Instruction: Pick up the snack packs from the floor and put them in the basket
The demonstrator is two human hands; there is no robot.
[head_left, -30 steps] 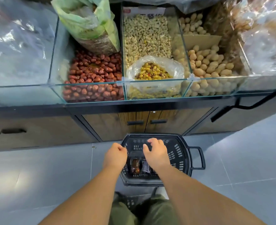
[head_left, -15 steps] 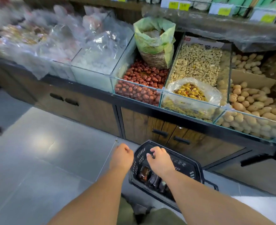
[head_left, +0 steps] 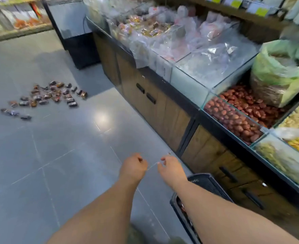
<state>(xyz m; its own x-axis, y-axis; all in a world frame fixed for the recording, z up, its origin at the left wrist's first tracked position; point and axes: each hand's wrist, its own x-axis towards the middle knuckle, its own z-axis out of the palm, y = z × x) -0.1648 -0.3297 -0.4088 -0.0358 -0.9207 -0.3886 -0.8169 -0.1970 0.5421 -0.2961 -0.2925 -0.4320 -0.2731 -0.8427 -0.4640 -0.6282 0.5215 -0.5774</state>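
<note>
Left hand [head_left: 133,167] fisted; right hand [head_left: 171,169] loosely curled; both outstretched forward.

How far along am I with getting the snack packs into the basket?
Early on. A few packs lie in the basket at lower right. Nothing in hand: left hand and right hand look empty. Left: the big scatter of snack packs on the floor ahead.

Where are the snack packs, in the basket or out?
Mostly out: small dark snack packs lie scattered on the grey tiled floor, away from the black plastic basket.
</note>
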